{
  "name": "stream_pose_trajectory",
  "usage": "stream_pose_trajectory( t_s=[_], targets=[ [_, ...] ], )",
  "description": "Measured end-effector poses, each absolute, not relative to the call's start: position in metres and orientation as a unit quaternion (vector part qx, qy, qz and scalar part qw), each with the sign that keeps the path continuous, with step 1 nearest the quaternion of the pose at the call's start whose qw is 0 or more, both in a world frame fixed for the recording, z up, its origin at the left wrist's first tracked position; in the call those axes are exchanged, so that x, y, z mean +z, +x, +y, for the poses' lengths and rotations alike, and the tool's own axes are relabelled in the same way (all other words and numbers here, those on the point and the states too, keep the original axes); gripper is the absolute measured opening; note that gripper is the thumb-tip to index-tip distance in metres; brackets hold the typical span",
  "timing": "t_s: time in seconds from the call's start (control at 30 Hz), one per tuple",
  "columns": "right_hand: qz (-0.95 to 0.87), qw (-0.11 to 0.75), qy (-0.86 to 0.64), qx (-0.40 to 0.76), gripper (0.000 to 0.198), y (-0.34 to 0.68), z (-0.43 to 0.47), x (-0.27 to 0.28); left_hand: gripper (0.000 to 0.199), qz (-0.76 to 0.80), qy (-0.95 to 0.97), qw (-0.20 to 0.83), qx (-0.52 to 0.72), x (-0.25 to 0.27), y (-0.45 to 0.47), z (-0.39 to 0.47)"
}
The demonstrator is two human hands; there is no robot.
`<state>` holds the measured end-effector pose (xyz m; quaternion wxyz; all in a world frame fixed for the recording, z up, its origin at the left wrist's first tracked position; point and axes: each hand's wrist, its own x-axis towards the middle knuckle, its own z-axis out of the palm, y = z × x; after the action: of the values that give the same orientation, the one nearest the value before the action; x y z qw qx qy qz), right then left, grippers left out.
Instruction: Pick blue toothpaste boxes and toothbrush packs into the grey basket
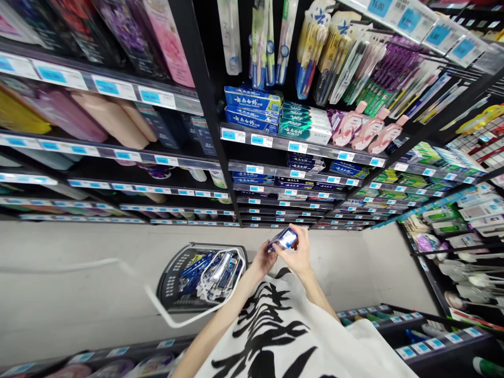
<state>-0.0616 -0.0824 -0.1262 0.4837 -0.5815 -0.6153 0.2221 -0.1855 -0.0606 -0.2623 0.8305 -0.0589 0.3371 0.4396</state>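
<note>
In front of my chest, both hands hold a small dark-blue box (287, 239) with a white printed label on its visible face. The fingers of my right hand (300, 249) are closed around the box's right side. My left hand (265, 259) grips its left end from below, with the fingertips partly hidden. On the floor to my left stands a dark grey shopping basket (167, 286), which contains several blue and white packages (222, 270).
Shelves ahead carry blue toothpaste boxes (252, 107), green boxes (303, 128), pink bottles (368, 131) and hanging toothbrushes (311, 47). Bottles (114, 118) line the left shelves. A white cord-like strip (157, 304) crosses the view near the basket. More shelving (417, 325) stands behind me.
</note>
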Motion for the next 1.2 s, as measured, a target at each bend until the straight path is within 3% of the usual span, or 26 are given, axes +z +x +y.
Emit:
stream_pose_trajectory(
  t_s=[0.17, 0.3, 0.5, 0.93, 1.2],
  targets=[
    [-0.463, 0.571, -0.625, 0.263, 0.066, -0.038, -0.068, -0.138, 0.023, 0.355, -0.034, 0.827, 0.435, -0.24, -0.192, -0.062],
    [-0.312, 0.616, -0.653, 0.313, 0.065, -0.01, -0.06, -0.154, 0.019, 0.33, 0.007, 0.809, 0.487, -0.221, -0.19, -0.061],
    [-0.23, 0.578, -0.659, 0.423, 0.052, 0.022, -0.067, -0.182, 0.04, 0.364, 0.067, 0.768, 0.523, -0.217, -0.19, -0.058],
    [-0.295, 0.492, -0.676, 0.463, 0.069, 0.021, -0.078, -0.198, 0.04, 0.431, 0.037, 0.773, 0.464, -0.228, -0.197, -0.057],
    [-0.288, 0.479, -0.683, 0.47, 0.062, 0.019, -0.074, -0.195, 0.041, 0.431, 0.029, 0.774, 0.463, -0.229, -0.2, -0.056]
  ],
)
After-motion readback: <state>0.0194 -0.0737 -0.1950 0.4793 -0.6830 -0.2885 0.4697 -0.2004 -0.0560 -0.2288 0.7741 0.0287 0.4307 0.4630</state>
